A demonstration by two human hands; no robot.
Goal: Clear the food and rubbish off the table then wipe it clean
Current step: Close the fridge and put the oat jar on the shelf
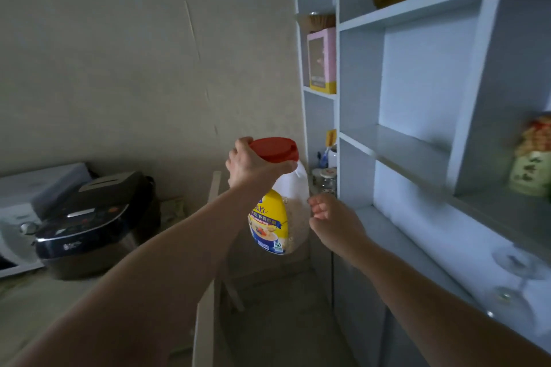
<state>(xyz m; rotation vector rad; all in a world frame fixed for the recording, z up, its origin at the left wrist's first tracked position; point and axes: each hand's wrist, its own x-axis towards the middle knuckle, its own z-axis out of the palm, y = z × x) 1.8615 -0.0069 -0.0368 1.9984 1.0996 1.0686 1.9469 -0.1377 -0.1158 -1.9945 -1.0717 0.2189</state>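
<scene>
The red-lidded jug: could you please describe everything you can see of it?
The jug is translucent white plastic with a red lid, a yellow-and-blue label and pale contents showing through. It hangs upright in the air, the left hand gripping its neck under the lid. The right hand is beside it, contact unclear.

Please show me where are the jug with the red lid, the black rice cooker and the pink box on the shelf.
jug [269, 223]: head view, on its yellow label.
rice cooker [98, 214]: head view, on its dark lid.
pink box [322, 59]: head view, on its front face.
</scene>
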